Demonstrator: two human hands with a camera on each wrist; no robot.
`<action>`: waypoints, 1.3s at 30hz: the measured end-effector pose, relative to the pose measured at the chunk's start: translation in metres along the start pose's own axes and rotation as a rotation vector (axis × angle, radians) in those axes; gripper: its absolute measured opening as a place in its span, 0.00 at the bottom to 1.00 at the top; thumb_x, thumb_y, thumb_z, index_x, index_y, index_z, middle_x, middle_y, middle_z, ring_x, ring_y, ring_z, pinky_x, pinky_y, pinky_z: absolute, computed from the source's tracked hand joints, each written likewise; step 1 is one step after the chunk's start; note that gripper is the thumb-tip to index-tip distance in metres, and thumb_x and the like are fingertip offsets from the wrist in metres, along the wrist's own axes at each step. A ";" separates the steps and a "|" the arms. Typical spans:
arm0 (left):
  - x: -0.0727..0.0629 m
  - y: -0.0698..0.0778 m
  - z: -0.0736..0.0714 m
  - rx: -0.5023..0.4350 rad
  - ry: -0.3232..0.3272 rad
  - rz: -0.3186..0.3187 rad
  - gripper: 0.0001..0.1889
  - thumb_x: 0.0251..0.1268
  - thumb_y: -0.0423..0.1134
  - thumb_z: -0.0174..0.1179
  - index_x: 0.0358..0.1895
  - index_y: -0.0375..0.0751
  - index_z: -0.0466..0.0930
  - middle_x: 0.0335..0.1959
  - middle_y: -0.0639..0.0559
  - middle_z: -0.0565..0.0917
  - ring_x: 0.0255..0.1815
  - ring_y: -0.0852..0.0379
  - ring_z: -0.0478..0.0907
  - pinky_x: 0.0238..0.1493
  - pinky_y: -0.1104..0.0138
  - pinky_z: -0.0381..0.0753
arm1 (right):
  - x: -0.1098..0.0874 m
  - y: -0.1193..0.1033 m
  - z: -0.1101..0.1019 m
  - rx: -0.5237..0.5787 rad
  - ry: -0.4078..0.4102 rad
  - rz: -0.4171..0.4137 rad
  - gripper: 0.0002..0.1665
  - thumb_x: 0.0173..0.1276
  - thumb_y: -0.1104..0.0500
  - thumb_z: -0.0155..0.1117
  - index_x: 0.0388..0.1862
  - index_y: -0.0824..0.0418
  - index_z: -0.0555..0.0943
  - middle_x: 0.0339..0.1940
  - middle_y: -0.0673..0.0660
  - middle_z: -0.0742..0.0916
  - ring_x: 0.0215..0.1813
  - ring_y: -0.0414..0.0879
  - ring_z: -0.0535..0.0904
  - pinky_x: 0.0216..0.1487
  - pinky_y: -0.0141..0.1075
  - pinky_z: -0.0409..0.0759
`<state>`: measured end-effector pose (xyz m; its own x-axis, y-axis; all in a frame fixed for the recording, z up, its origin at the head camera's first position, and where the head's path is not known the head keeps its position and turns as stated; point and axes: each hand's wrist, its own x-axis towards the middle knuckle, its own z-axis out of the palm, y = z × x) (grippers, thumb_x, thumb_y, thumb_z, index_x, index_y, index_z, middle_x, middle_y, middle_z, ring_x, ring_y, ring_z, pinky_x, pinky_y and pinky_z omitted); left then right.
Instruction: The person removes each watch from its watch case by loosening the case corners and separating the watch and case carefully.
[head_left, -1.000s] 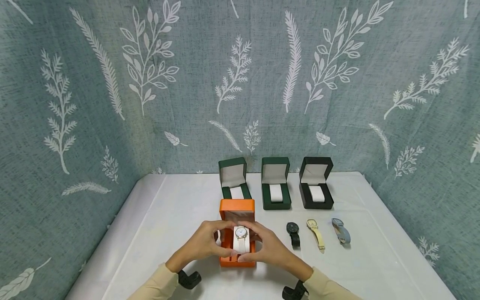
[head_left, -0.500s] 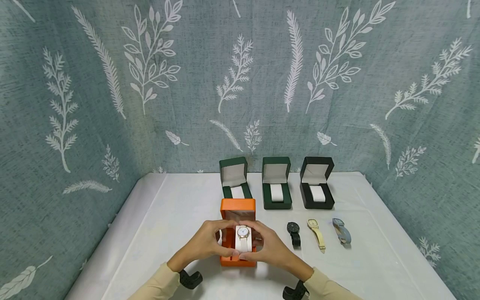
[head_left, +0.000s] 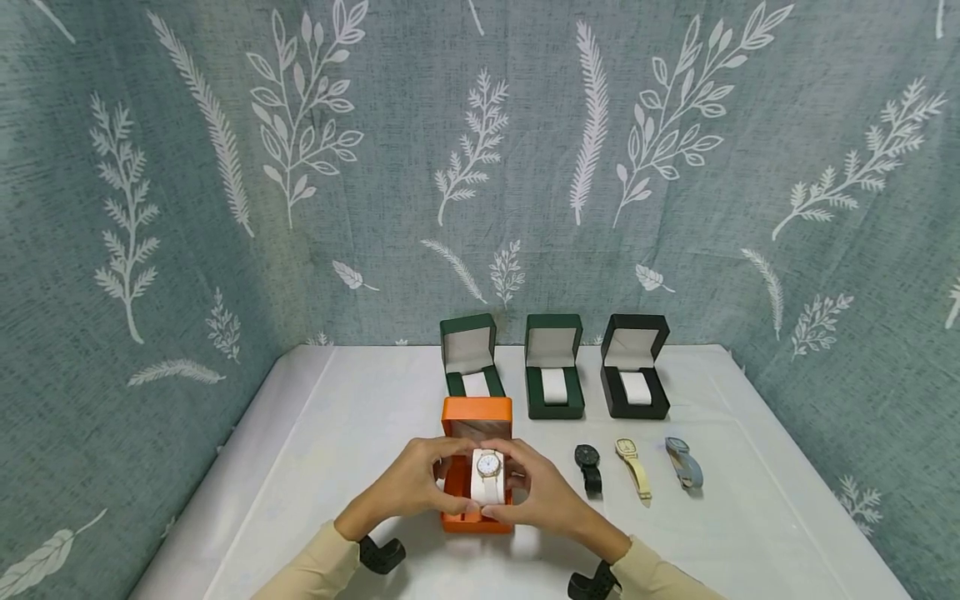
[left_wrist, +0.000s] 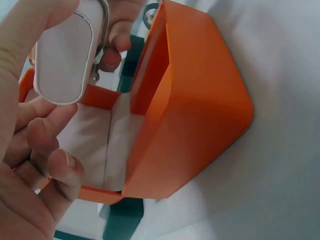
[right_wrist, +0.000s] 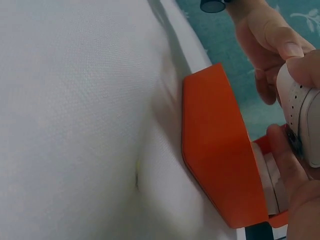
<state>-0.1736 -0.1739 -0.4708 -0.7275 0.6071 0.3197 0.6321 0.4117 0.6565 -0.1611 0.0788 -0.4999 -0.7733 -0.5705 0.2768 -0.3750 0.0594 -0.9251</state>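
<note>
A watch with a white strap and round pale dial (head_left: 488, 467) is wrapped around a white cushion (head_left: 477, 483), just above the open orange box (head_left: 477, 409). My left hand (head_left: 416, 482) grips the cushion's left end between thumb and fingers, and my right hand (head_left: 542, 490) holds the right end. The left wrist view shows the cushion's flat oval end (left_wrist: 65, 60) under the thumb. Holes in the strap (right_wrist: 294, 100) appear in the right wrist view, where fingers touch near the buckle. Part of the box interior is hidden by the hands.
Behind the orange box stand two green watch boxes (head_left: 555, 410) and a black one (head_left: 636, 411), lids raised, white cushions inside. To the right lie a black watch (head_left: 588, 467), a gold watch (head_left: 634, 468) and a blue-grey watch (head_left: 683, 462) on the white table (head_left: 315, 450).
The cushion with the watch has shifted slightly to the right between the hands. Both hands keep their hold, and the boxes and other watches stay put.
</note>
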 end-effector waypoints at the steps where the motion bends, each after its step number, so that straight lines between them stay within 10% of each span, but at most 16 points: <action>1: 0.000 0.000 0.000 0.002 -0.001 0.003 0.35 0.50 0.57 0.80 0.60 0.45 0.84 0.33 0.46 0.83 0.24 0.56 0.72 0.24 0.73 0.70 | 0.000 0.000 0.000 0.002 -0.001 -0.003 0.45 0.61 0.57 0.81 0.75 0.52 0.70 0.64 0.56 0.76 0.60 0.52 0.81 0.58 0.39 0.82; 8: -0.002 0.000 0.000 -0.032 0.001 -0.002 0.34 0.50 0.55 0.81 0.60 0.47 0.84 0.25 0.40 0.77 0.23 0.69 0.64 0.23 0.75 0.65 | -0.001 -0.002 0.000 0.003 -0.005 0.003 0.46 0.60 0.58 0.82 0.75 0.52 0.70 0.64 0.57 0.76 0.58 0.51 0.81 0.57 0.39 0.82; 39: 0.002 0.000 0.000 -0.013 -0.005 0.013 0.34 0.53 0.55 0.79 0.62 0.45 0.83 0.22 0.39 0.77 0.21 0.70 0.63 0.22 0.75 0.63 | -0.004 -0.005 -0.002 -0.034 0.059 0.020 0.44 0.61 0.58 0.81 0.74 0.60 0.71 0.61 0.55 0.77 0.50 0.49 0.80 0.52 0.41 0.84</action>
<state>-0.1750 -0.1731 -0.4701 -0.7176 0.6161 0.3248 0.6382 0.3950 0.6609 -0.1575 0.0827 -0.4960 -0.8089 -0.5200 0.2745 -0.3758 0.0982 -0.9215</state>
